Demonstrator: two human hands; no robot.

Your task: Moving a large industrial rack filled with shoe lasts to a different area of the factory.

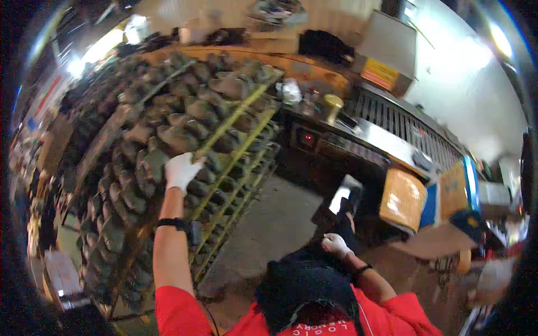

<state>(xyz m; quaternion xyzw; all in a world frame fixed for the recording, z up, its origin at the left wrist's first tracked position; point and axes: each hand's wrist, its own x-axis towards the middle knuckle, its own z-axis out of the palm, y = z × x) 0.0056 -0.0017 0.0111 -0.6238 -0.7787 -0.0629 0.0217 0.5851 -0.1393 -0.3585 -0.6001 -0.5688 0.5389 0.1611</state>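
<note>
White-gloved left hand (pixel 180 169) on the yellow rack (pixel 235 131) of grey-green moulded pieces (pixel 174 137), left of centre.
Its fingers curl over one piece; the right hand (pixel 335 245), lower centre, pinches dark cloth (pixel 305 280). Best to lift that piece straight off without nudging its neighbours.

Bare floor (pixel 274 224) lies open between rack (pixel 235 140) and conveyor (pixel 386 140).

A grey concrete floor (pixel 274 224) is stretching between a long metal machine bench (pixel 386 140) and the pale wall (pixel 465 73) glowing under bright lights; the blurred far left is possibly showing more shelving.
</note>
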